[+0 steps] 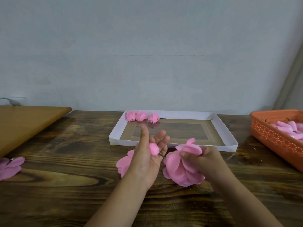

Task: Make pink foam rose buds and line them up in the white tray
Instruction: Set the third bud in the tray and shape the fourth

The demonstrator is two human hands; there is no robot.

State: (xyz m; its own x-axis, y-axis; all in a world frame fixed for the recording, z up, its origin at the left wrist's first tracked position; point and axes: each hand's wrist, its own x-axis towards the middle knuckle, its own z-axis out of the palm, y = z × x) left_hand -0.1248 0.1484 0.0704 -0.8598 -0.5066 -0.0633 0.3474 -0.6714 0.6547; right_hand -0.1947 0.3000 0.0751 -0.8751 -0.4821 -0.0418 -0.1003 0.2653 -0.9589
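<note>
The white tray (168, 114) is sitting on the dark wooden table (65, 185) against the wall, and three finished pink buds (142, 116) are lying side by side in its far left corner, touching one another; the rest of its floor is showing a brown framed panel with a glossy centre. Off to the right an orange perforated basket (270, 133) is standing at the table's edge, holding a heap of pink foam pieces (288, 128), some with what look like short dark stems poking out. In front of the tray the person is working with both hands. The left hand (147, 154) is standing on edge with its thumb up and fingers spread and mostly straight, cradling a small rolled pink bud (153, 149) against the palm, a thin wire sticking out below it. The right hand (206, 161) is pinching a full cluster of pink petals (180, 167) near its top, the petals hanging down toward the table. More pink petals (123, 164) are peeking out behind the left wrist, and a loose flower (9, 167) is lying at the far left edge beside a lighter wooden board (24, 123).
</note>
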